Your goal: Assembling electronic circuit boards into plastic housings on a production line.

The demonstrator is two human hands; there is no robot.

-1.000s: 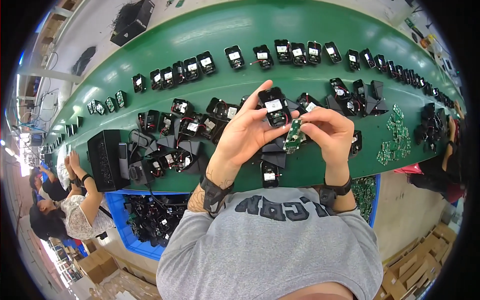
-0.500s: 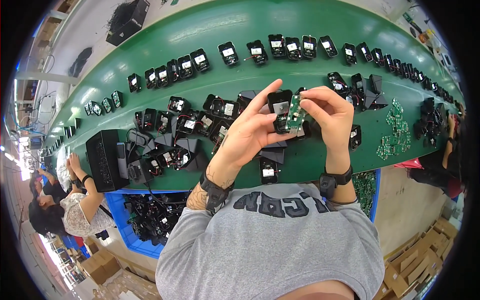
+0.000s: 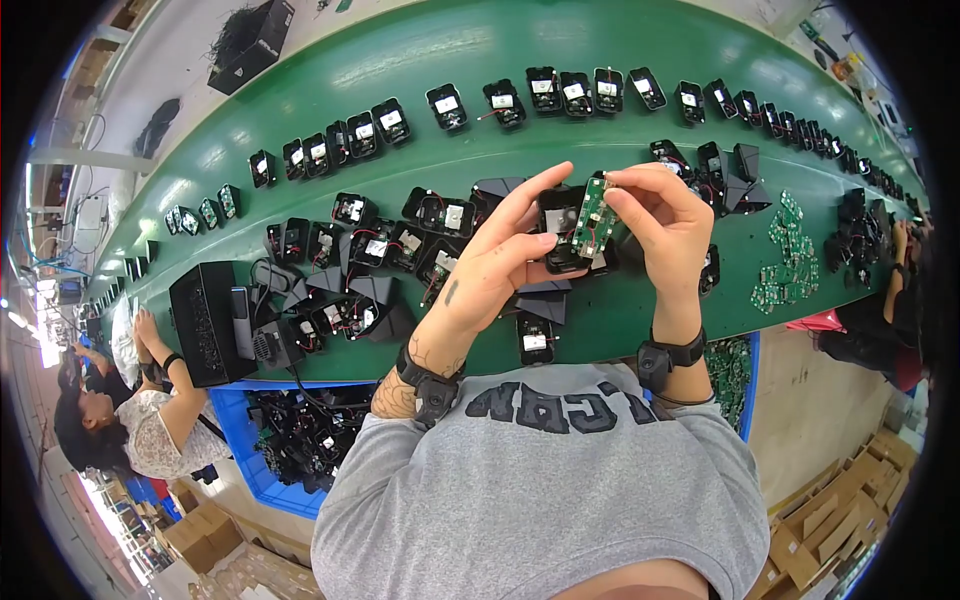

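The small green circuit board (image 3: 590, 222) sits upright between the fingertips of my right hand (image 3: 668, 220), just above the green conveyor belt (image 3: 420, 60) at chest level, touching the open black housing (image 3: 560, 225) that my left hand (image 3: 500, 265) grips. I judge it best to keep the housing steady, line the board's edges up square with the cavity and press evenly, minding the thin wires.
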